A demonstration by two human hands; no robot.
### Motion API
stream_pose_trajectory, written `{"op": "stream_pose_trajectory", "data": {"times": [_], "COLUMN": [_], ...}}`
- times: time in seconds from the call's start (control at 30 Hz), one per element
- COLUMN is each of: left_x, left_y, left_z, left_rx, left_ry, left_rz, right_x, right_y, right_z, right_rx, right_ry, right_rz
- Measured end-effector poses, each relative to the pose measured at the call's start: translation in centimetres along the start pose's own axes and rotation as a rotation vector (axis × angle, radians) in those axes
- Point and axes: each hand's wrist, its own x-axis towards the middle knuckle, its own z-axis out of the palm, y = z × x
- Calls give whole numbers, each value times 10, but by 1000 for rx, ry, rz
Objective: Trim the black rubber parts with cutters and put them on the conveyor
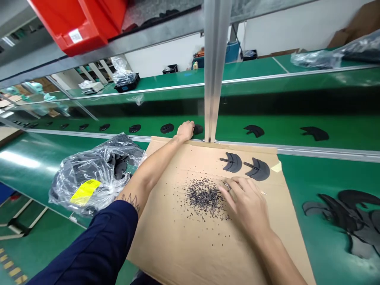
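My left hand (186, 130) reaches over to the green conveyor belt, its fingers closed at the edge of a black curved part (198, 129). The fingertips are partly hidden. Over the cardboard sheet (166, 241), my right hand (247, 196) is closed around a slim metal tool (227, 185) that looks like tweezers; most of it is covered by the fingers. Beside that hand lies a heap of tiny black pieces (204, 196), loosely scattered at its edges. Two dark curved parts, one on the left (233, 162) and one on the right (259, 169), lie above my right hand, each with a thin stem pointing left.
A clear plastic bag of black parts (89, 178) sits left of the cardboard. More black curved parts (347, 217) are piled at right. Several parts lie along the belt (282, 122). A metal post (215, 71) rises behind the cardboard, and a red bin (86, 23) hangs overhead.
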Motion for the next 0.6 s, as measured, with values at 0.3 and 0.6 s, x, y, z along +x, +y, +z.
{"op": "stream_pose_trajectory", "data": {"times": [0.3, 0.6], "left_x": [-145, -238], "left_y": [4, -42], "left_z": [-54, -71], "left_rx": [-139, -170], "left_ry": [-92, -259], "left_rz": [357, 525], "right_x": [7, -2], "right_y": [-22, -42], "right_z": [-2, 12], "right_rx": [31, 371], "right_ry": [103, -48], "right_rz": [-159, -340]}}
